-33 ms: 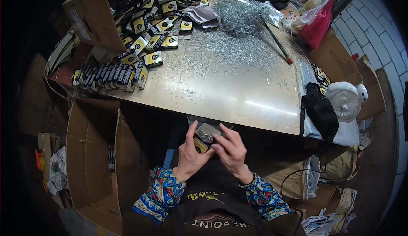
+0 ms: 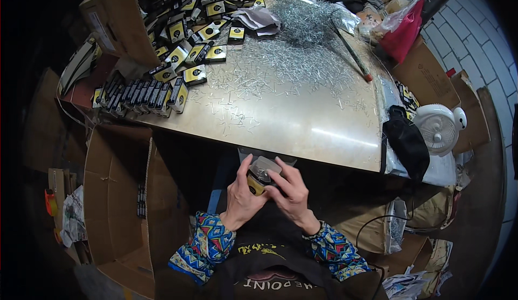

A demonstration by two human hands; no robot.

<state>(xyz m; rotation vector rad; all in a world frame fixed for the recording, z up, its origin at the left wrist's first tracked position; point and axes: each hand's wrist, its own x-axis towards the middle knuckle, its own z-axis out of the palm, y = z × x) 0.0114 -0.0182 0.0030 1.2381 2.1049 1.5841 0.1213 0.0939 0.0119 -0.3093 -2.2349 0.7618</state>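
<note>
1. Below the front edge of the pale, smooth-topped table (image 2: 270,124), a small yellow-and-black box (image 2: 256,186) sat between two bare hands, above the lap.
2. Left hand (image 2: 244,198): fingers curved around the box's left side, holding it; presumably to steady it and leave its top free.
3. Right hand (image 2: 291,194): fingers bent, thumb and fingertips narrowly apart at the box's right side; firmness of grip could not be told.
4. A translucent, greyish plastic piece (image 2: 265,168) stood at the box's top, between the fingertips; contents too small to identify.
5. On the table, loose silvery metal pins (image 2: 307,24) lay heaped at the back, likely for easy reach. Upright yellow-and-black boxes (image 2: 144,96) stood in rows at left, probably to save space.
</note>
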